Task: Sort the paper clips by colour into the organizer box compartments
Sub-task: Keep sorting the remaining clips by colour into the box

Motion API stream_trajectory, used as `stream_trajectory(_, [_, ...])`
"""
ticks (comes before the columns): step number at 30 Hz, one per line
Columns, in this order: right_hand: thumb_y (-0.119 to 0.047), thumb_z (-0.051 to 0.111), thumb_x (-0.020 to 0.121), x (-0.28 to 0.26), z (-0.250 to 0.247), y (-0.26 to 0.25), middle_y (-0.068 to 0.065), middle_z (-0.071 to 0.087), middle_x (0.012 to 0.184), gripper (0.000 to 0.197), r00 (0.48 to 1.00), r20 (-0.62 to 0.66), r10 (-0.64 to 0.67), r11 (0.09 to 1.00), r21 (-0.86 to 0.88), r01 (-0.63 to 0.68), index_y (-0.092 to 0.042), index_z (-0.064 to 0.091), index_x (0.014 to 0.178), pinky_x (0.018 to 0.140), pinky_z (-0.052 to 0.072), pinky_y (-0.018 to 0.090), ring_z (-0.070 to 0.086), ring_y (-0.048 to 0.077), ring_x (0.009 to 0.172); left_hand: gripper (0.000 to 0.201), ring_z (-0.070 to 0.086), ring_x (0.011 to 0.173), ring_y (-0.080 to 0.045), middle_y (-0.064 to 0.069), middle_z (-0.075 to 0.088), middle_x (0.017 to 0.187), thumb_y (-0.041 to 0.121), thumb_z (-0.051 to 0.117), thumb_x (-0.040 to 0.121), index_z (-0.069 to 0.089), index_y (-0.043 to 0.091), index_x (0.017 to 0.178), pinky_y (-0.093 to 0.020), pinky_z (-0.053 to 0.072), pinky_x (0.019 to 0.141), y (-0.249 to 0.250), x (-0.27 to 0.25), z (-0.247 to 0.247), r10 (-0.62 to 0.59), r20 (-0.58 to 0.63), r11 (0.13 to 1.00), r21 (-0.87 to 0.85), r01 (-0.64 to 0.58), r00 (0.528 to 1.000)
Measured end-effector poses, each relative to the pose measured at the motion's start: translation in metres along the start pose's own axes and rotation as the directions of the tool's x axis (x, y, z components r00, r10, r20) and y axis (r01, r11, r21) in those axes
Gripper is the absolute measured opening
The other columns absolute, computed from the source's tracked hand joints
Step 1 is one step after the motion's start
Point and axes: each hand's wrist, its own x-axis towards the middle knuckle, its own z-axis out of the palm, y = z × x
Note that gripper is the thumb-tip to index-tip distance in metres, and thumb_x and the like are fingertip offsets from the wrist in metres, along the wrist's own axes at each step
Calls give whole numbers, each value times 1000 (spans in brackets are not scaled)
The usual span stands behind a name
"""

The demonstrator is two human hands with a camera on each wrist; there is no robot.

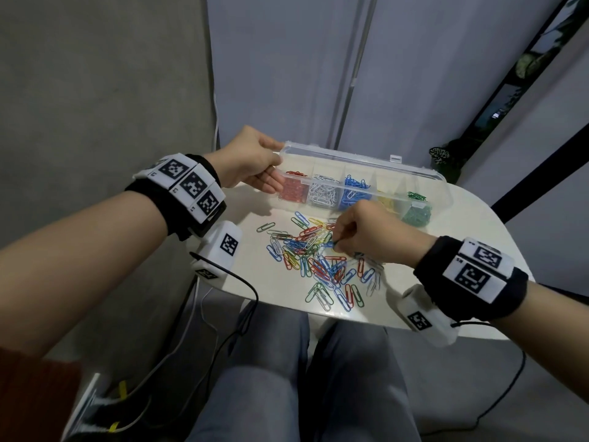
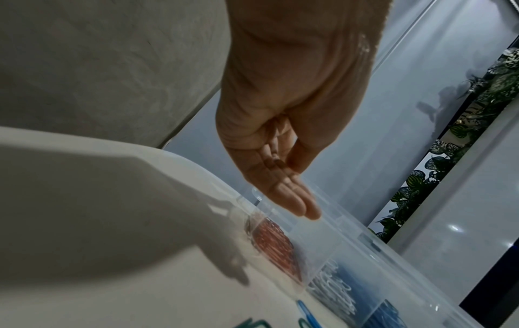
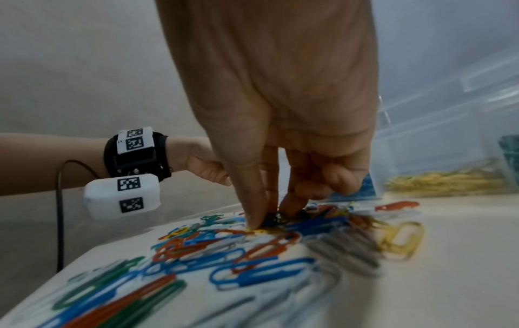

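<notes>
A clear organizer box (image 1: 350, 158) lies open at the back of the white table (image 1: 251, 282). From left to right its compartments hold red clips (image 1: 291, 191), white, blue (image 1: 353, 193), yellow and green (image 1: 416, 213). My left hand (image 1: 277, 165) holds the box's left end, thumb on the lid corner and fingers along the front wall (image 2: 351, 233). A loose pile of mixed clips (image 1: 315, 263) lies in front of the box. My right hand (image 1: 334, 244) reaches down into the pile's far side. Its thumb and forefinger pinch a dark green-looking clip (image 3: 276, 216).
The table's front edge runs just behind my knees (image 1: 318, 378). Cables (image 1: 223, 314) hang off its left side, next to a grey wall. Potted plants (image 1: 443, 161) stand beyond the box's right end. Bare tabletop lies right of the pile.
</notes>
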Motion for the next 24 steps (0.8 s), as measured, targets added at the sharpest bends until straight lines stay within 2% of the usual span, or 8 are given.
stream_trajectory(2, [-4,74,78,0,1,-2,3,72,75,3,1000,-2,-13,1000,-22,13,-7,75,80,62,50,18,62,9,63,46,65,43,-18,-10,65,51,1,47,99,40,8,144,-30,57,48,0,0,0,-1,1,1000,-2,1,1000])
stream_trajectory(6, [-1,72,78,2,-1,1,1,70,72,6,1000,-19,-16,1000,-12,15,-7,73,78,61,50,19,62,9,63,46,65,44,-18,-10,66,51,1,47,99,39,8,144,-30,57,48,0,-1,0,-4,0,1000,2,4,1000])
stream_trajectory(9, [4,74,76,3,-7,7,5,71,73,13,998,-49,39,994,105,-34,-8,73,81,62,55,27,62,14,61,46,65,43,-18,-10,65,51,1,47,99,39,7,144,-29,57,47,1,-1,-1,-4,-1,1000,7,4,1000])
stream_trajectory(13, [2,79,71,1,-14,12,-4,64,62,26,993,-91,74,980,191,-55,-19,71,86,53,43,14,53,0,50,46,65,43,-18,-9,65,50,1,46,99,39,7,144,-29,57,47,1,-1,-1,-3,-1,1000,10,3,1000])
stream_trajectory(17, [-2,81,72,0,-23,11,2,71,68,11,984,-155,93,974,221,-58,-8,76,80,60,47,19,61,9,59,46,66,44,-18,-10,66,51,1,47,99,39,7,144,-30,57,48,1,-1,-1,-2,-1,1000,9,2,1000])
stream_trajectory(20, [0,78,74,-1,-26,9,-14,68,62,12,986,-141,92,960,277,-50,-5,77,85,56,46,13,62,3,57,46,66,45,-18,-10,66,52,1,48,99,40,7,144,-30,58,49,2,-2,-2,-3,0,1000,11,3,1000])
stream_trajectory(21, [3,78,73,-1,-27,9,-14,67,61,17,988,-133,81,958,285,-40,-4,76,88,58,47,16,61,5,58,46,66,45,-18,-10,66,52,1,48,99,40,8,144,-30,58,49,2,-2,-2,-4,0,1000,12,4,1000])
stream_trajectory(24, [12,74,71,-2,-28,11,5,69,72,32,986,-157,63,967,255,-22,-9,74,95,69,54,33,61,17,66,47,66,45,-19,-10,66,53,1,48,99,39,8,144,-30,58,49,2,-2,-1,-3,2,1000,13,3,1000])
